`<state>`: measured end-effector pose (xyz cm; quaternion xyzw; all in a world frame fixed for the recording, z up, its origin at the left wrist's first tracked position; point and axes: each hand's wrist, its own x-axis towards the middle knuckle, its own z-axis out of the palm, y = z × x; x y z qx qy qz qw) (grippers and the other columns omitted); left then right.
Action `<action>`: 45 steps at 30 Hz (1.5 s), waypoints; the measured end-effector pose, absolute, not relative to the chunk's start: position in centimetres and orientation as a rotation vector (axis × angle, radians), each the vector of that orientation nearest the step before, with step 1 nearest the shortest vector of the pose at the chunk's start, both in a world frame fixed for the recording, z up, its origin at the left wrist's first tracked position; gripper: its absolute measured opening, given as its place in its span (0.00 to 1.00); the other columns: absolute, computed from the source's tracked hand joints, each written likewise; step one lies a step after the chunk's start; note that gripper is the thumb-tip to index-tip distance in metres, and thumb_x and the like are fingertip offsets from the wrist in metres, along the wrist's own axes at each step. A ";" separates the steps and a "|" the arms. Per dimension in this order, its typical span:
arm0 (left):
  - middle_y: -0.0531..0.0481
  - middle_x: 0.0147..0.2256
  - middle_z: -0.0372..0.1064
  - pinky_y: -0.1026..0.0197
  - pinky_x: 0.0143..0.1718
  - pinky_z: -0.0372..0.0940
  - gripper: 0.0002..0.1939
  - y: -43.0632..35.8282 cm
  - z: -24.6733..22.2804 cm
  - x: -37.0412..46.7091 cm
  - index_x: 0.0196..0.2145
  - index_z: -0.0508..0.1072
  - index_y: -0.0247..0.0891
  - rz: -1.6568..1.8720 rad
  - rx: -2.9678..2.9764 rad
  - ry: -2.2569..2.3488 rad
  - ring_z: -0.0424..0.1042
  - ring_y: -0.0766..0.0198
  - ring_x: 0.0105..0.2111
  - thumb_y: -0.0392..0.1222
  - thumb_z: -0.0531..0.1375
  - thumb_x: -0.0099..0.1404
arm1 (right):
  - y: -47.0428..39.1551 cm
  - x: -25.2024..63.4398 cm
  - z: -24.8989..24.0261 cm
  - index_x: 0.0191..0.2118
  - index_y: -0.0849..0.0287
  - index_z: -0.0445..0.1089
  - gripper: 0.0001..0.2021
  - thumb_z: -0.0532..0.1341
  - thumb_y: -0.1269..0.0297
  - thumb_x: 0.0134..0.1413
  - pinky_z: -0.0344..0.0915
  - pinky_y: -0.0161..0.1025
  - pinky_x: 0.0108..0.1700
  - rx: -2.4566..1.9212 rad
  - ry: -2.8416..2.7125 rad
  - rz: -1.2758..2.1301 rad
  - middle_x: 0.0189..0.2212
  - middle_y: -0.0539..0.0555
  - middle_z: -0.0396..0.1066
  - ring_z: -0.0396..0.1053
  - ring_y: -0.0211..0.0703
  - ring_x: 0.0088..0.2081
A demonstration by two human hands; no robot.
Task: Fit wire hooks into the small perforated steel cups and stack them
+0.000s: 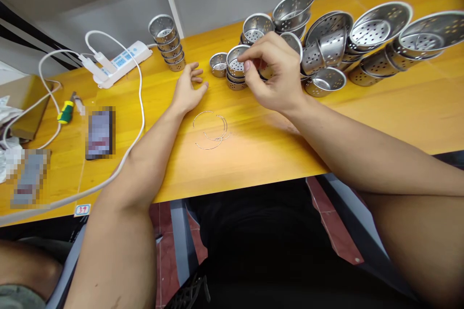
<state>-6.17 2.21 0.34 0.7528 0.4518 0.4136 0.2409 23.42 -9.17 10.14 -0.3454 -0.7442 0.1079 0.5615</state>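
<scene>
My right hand [273, 75] pinches the rim of the top cup of a short stack of small perforated steel cups [235, 70] near the back of the yellow table [253, 154]. My left hand [188, 88] lies flat on the table, fingers slightly spread, holding nothing, just left of that stack. A single small steel cup [218, 64] stands between the two. Thin wire rings [211, 129] lie loose on the table in front of my left hand.
Several large perforated steel bowls [377, 31] are heaped at the back right. Another stack of small cups [168, 42] stands at the back. A white power strip [119, 63] with cables, a screwdriver [65, 112] and a phone [99, 133] lie to the left.
</scene>
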 end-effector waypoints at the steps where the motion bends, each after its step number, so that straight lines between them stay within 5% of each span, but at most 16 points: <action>1: 0.36 0.67 0.75 0.33 0.72 0.74 0.40 2.2 0.7 -6.4 0.68 0.65 0.47 1.145 2.084 1.264 0.82 0.46 0.59 0.59 0.75 0.66 | -9.2 23.5 10.1 0.45 0.39 0.82 0.18 0.68 0.32 0.73 0.79 0.64 0.55 -0.812 -1.754 0.262 0.43 0.57 0.83 0.77 0.62 0.48; 6: 0.42 0.73 0.67 0.30 0.88 0.51 0.38 2.9 3.4 -8.7 0.63 0.71 0.53 1.449 2.106 1.404 0.58 0.40 0.82 0.73 0.74 0.66 | -9.2 23.5 10.1 0.45 0.40 0.82 0.18 0.69 0.33 0.73 0.79 0.67 0.57 -0.788 -1.745 0.320 0.44 0.58 0.83 0.77 0.62 0.47; 10: 0.51 0.82 0.54 0.38 0.91 0.32 0.53 2.9 5.5 -10.6 0.79 0.51 0.56 1.536 2.149 1.560 0.27 0.56 0.90 0.83 0.65 0.72 | -9.3 23.4 10.0 0.45 0.41 0.83 0.19 0.68 0.33 0.74 0.80 0.66 0.55 -0.801 -1.756 0.294 0.44 0.59 0.83 0.77 0.62 0.47; 13: 0.56 0.83 0.51 0.40 0.92 0.27 0.54 2.8 6.0 -11.4 0.81 0.41 0.56 1.370 2.234 1.625 0.17 0.62 0.89 0.86 0.57 0.75 | -9.3 23.3 10.0 0.45 0.42 0.83 0.20 0.65 0.33 0.76 0.80 0.68 0.54 -0.797 -1.772 0.269 0.44 0.59 0.83 0.78 0.63 0.46; 16: 0.60 0.83 0.52 0.36 0.93 0.29 0.52 3.0 5.7 -11.5 0.80 0.45 0.60 1.267 2.242 1.615 0.16 0.62 0.90 0.85 0.60 0.74 | -9.2 23.3 9.8 0.45 0.41 0.83 0.19 0.66 0.34 0.76 0.80 0.67 0.55 -0.796 -1.776 0.276 0.44 0.58 0.83 0.77 0.62 0.47; 20: 0.61 0.87 0.46 0.22 0.91 0.36 0.40 3.2 5.6 -11.3 0.66 0.68 0.66 1.440 2.151 1.450 0.26 0.46 0.91 0.73 0.76 0.64 | -9.1 23.3 9.7 0.44 0.41 0.83 0.18 0.66 0.35 0.76 0.80 0.65 0.55 -0.771 -1.778 0.276 0.43 0.58 0.82 0.77 0.60 0.45; 25: 0.63 0.85 0.53 0.20 0.89 0.31 0.26 2.9 6.4 -11.1 0.57 0.76 0.66 1.391 2.232 1.342 0.27 0.45 0.91 0.68 0.74 0.65 | -9.1 23.3 9.7 0.44 0.42 0.84 0.19 0.67 0.35 0.74 0.81 0.68 0.56 -0.789 -1.796 0.281 0.42 0.59 0.82 0.80 0.66 0.48; 27: 0.63 0.82 0.57 0.22 0.89 0.23 0.27 2.6 7.0 -11.0 0.55 0.76 0.63 1.271 2.243 1.425 0.27 0.45 0.89 0.72 0.74 0.65 | -9.2 23.2 9.7 0.43 0.42 0.84 0.18 0.68 0.35 0.73 0.82 0.68 0.55 -0.792 -1.799 0.273 0.42 0.59 0.83 0.80 0.66 0.49; 30: 0.56 0.75 0.63 0.28 0.88 0.09 0.36 1.9 8.2 -10.6 0.61 0.71 0.56 1.222 2.234 1.580 0.41 0.47 0.81 0.75 0.75 0.66 | -9.4 23.0 9.8 0.43 0.42 0.84 0.17 0.66 0.37 0.75 0.82 0.66 0.53 -0.773 -1.803 0.249 0.42 0.59 0.83 0.80 0.65 0.47; 34: 0.48 0.62 0.68 0.30 0.87 0.22 0.42 1.4 8.7 -10.2 0.63 0.69 0.54 1.417 2.231 1.591 0.51 0.48 0.68 0.79 0.75 0.64 | -9.4 22.9 9.9 0.43 0.41 0.84 0.17 0.66 0.37 0.75 0.82 0.65 0.51 -0.781 -1.807 0.261 0.42 0.59 0.83 0.79 0.63 0.45; 36: 0.47 0.64 0.67 0.29 0.84 0.30 0.41 1.4 8.4 -10.1 0.55 0.71 0.52 1.466 2.225 1.617 0.50 0.48 0.68 0.84 0.74 0.62 | -9.3 22.9 9.9 0.43 0.41 0.84 0.17 0.67 0.37 0.74 0.81 0.65 0.51 -0.782 -1.805 0.268 0.41 0.58 0.83 0.79 0.64 0.45; 39: 0.50 0.71 0.62 0.31 0.86 0.28 0.39 1.2 8.4 -10.1 0.47 0.67 0.48 1.433 2.163 1.640 0.44 0.50 0.76 0.83 0.72 0.65 | -9.1 23.0 9.6 0.44 0.42 0.84 0.15 0.67 0.40 0.75 0.80 0.65 0.51 -0.753 -1.804 0.258 0.41 0.59 0.82 0.79 0.63 0.45; 45: 0.55 0.67 0.66 0.35 0.90 0.23 0.28 -0.9 10.8 -10.2 0.49 0.63 0.47 1.086 2.333 1.332 0.24 0.62 0.86 0.74 0.63 0.81 | -9.1 23.2 9.4 0.46 0.44 0.84 0.14 0.65 0.44 0.78 0.78 0.66 0.56 -0.729 -1.836 0.265 0.43 0.60 0.82 0.80 0.64 0.47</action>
